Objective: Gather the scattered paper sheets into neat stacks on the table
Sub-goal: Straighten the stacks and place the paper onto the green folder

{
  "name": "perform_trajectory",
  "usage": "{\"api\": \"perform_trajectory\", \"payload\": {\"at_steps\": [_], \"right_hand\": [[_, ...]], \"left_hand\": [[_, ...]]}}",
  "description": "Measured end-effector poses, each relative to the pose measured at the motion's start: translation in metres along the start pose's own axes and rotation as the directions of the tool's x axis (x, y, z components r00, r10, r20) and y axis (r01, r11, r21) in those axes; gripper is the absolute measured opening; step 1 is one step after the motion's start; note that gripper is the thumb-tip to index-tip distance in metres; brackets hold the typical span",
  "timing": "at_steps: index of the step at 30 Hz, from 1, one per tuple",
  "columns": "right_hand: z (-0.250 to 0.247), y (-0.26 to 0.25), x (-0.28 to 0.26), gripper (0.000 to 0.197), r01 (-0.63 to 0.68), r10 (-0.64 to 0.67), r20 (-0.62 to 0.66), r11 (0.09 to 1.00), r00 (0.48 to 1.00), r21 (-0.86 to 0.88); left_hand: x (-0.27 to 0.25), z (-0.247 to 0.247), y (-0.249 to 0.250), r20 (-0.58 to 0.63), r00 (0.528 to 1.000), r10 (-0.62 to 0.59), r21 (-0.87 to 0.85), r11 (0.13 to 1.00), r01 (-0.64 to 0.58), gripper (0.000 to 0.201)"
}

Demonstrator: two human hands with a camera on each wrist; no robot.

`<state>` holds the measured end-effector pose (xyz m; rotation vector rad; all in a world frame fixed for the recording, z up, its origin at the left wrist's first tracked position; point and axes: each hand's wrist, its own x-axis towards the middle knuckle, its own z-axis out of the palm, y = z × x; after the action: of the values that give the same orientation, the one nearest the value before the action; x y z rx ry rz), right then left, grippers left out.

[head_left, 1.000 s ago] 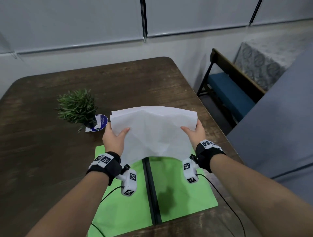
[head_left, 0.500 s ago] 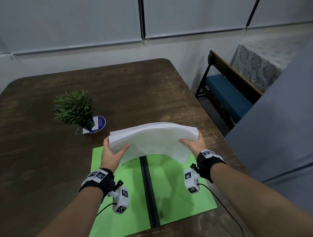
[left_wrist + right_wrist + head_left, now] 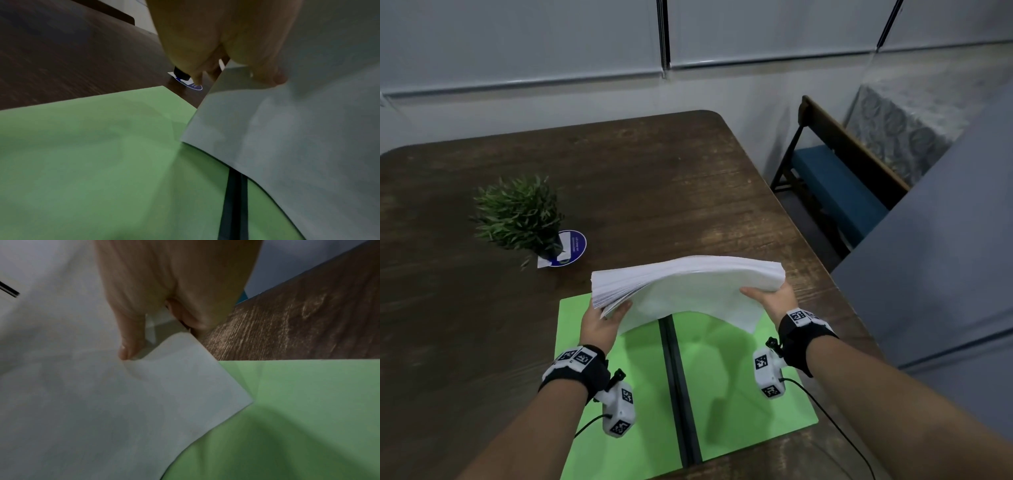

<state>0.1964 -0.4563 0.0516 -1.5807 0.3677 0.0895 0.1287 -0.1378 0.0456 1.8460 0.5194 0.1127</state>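
A thick stack of white paper sheets (image 3: pixel 688 284) was held above the bright green mat (image 3: pixel 726 383) with its black centre strip, on the dark brown wooden desk (image 3: pixel 619 178). The left hand (image 3: pixel 601 322) gripped the stack's left edge and the right hand (image 3: pixel 774 301) its right edge, the middle arching upward. Beyond the mat stood a small green potted plant (image 3: pixel 517 212); grey roller blinds (image 3: pixel 551 37) covered the wall behind.

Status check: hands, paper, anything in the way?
Both hands gripping: left hand, right hand. Paper stack bowed, held above green mat. Potted plant off left, clear of mat.
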Motion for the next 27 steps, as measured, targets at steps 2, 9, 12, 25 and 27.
{"api": "perform_trajectory", "payload": {"at_steps": [2, 9, 12, 25, 27], "right_hand": [[0.002, -0.001, 0.0, 0.033, 0.02, -0.02, -0.006, 1.0, 1.0, 0.001], [-0.002, -0.012, 0.004, 0.034, -0.02, 0.02, 0.038, 1.0, 0.999, 0.002], [-0.009, -0.008, -0.002, 0.033, -0.063, 0.072, 0.073, 0.992, 0.995, -0.109], [-0.035, 0.094, -0.026, 0.046, -0.44, 0.466, -0.013, 0.826, 0.885, -0.353], [-0.038, 0.094, -0.024, 0.043, -0.476, 0.51, -0.008, 0.796, 0.86, -0.374]], "left_hand": [[0.0, 0.0, 0.002, -0.015, 1.0, 0.003, -0.004, 1.0, -0.003, 0.037], [0.022, -0.018, 0.04, 0.134, 0.991, 0.017, 0.044, 0.999, -0.023, 0.038], [0.035, -0.023, 0.03, 0.193, 0.974, -0.115, 0.197, 0.977, 0.077, 0.042], [0.011, 0.019, -0.033, 0.096, 0.894, -0.439, 0.445, 0.822, 0.355, 0.064], [0.01, 0.009, -0.039, 0.072, 0.859, -0.507, 0.403, 0.802, 0.44, 0.077]]}}
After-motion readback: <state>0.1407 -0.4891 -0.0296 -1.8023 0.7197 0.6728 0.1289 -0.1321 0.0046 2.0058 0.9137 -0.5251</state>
